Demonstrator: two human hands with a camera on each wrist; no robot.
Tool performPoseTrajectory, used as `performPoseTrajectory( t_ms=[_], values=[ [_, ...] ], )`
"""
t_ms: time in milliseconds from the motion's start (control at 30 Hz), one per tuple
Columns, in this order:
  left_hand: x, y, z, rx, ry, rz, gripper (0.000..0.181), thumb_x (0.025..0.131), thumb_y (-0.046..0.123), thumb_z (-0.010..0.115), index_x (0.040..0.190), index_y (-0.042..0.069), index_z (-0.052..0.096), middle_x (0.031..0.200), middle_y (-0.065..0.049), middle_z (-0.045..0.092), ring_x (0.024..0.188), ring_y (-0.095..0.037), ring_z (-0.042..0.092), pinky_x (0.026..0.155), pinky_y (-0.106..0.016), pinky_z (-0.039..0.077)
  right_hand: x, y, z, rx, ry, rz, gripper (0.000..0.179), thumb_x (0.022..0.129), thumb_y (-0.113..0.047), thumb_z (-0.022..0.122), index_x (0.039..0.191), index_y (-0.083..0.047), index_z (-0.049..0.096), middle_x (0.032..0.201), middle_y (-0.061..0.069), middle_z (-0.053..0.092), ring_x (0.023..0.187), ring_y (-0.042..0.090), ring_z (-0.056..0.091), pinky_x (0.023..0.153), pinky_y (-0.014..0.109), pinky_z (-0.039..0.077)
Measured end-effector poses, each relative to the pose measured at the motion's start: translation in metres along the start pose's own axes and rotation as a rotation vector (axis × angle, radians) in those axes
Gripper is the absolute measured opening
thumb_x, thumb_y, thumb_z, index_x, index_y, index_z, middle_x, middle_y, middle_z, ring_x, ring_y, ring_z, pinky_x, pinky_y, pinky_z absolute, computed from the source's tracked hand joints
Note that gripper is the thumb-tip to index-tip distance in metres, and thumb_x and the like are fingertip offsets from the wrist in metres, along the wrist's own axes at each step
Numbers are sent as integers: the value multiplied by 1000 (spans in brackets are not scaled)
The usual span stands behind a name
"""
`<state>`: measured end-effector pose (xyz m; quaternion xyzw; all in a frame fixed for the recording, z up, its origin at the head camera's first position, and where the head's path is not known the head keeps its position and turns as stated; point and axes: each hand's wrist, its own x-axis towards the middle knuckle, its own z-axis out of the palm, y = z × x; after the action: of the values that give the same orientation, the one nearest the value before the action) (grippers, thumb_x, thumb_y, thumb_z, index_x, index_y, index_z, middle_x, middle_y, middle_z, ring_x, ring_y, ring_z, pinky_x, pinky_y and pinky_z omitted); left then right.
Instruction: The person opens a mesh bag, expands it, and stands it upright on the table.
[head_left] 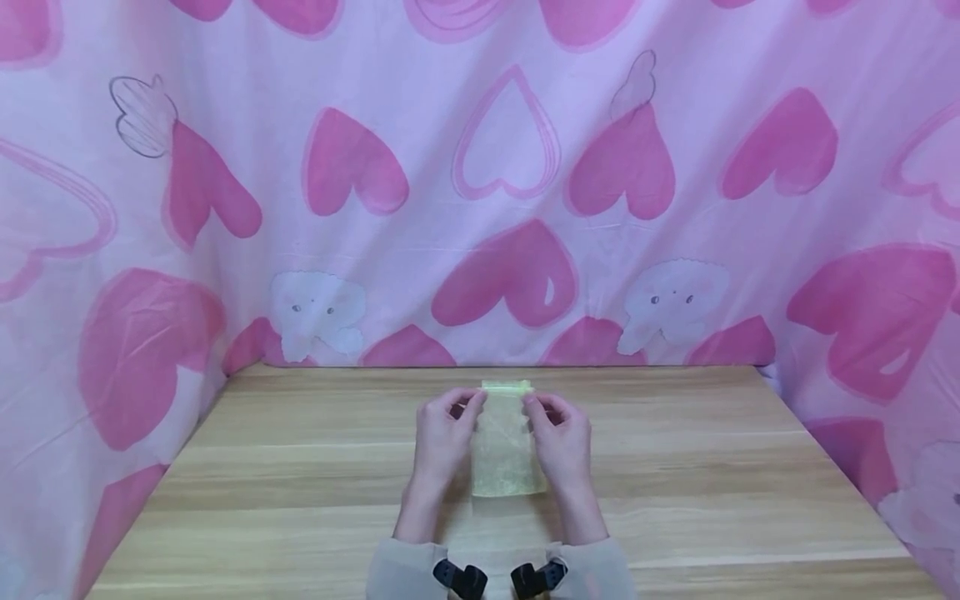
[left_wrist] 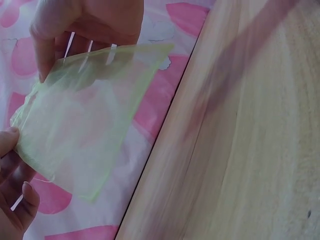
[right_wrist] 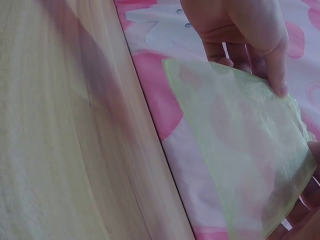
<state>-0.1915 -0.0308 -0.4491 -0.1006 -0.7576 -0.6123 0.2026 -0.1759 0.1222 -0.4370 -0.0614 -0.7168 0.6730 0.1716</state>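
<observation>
A sheer yellow-green organza bag (head_left: 506, 450) hangs flat between the two hands, above the wooden table. My left hand (head_left: 441, 437) pinches its upper left edge between thumb and fingers. On the other side, my right hand (head_left: 561, 437) pinches the upper right edge the same way. The top of the bag (left_wrist: 85, 120) looks slightly gathered in the left wrist view, and its lower edge hangs free. Through the thin cloth of the bag (right_wrist: 245, 135), the pink hearts behind show in the right wrist view.
The wood-grain table (head_left: 300, 483) stretches out on both sides of the hands. A pink curtain with hearts (head_left: 510, 275) stands along its back edge and both sides. Dark straps with small black devices (head_left: 468, 581) sit on both wrists, over pale sleeves (head_left: 405, 571).
</observation>
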Motion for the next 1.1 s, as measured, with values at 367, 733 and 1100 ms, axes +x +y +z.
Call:
performPoseTrajectory(
  t_ms=[367,733,1100],
  values=[
    [2,4,-5,-19,-8,-16,14,90,20,73,91,7,75,71,-2,67,55,-15,59,50,-22,47,2,-1,-2,48,-109,-42,14,91,-8,68,93,6,70,79,12,64,61,16,57,56,24,50],
    [3,4,-8,-21,-73,-76,12,87,20,76,92,10,73,71,0,67,57,-15,61,51,-25,49,1,2,-4,38,-168,-10,15,92,-11,69,94,4,70,82,12,64,67,17,57,60,25,50],
    [4,3,-7,-17,-80,-62,9,88,16,74,92,9,71,77,-4,68,60,-15,62,56,-28,54,2,3,-4,53,-114,22,17,91,-12,71,94,5,72,81,8,65,66,21,59,59,24,49]
  ],
)
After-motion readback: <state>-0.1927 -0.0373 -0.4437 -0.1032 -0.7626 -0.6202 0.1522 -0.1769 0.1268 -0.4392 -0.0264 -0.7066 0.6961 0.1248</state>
